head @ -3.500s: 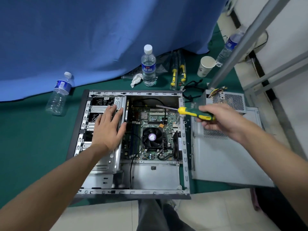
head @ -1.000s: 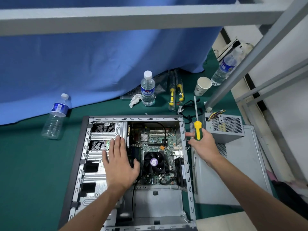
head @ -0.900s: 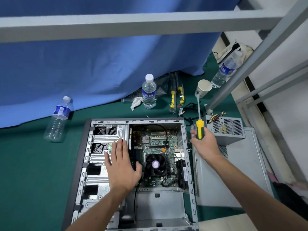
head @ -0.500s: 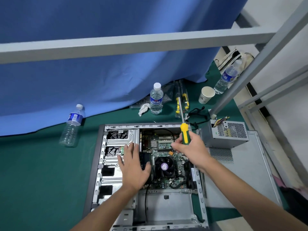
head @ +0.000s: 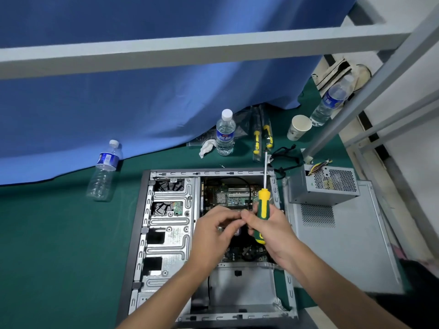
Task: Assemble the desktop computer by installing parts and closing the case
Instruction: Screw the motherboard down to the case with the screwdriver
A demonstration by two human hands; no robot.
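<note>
Above the open computer case (head: 166, 236), the right hand (head: 273, 227) grips a yellow-green screwdriver (head: 263, 210), shaft pointing up. The left hand (head: 213, 233) meets it, fingers curled. The power supply (head: 325, 185) sits right of the case.

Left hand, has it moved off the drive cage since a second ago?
Yes. The left hand has left the drive cage and gone right, over the motherboard, its fingers now meeting the right hand that holds the screwdriver.

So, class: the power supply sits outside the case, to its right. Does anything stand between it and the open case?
Only the case's own right wall stands between it and the power supply. Both hands, left hand and right hand gripping the screwdriver, hover over the motherboard, partly occupying the opening.
</note>
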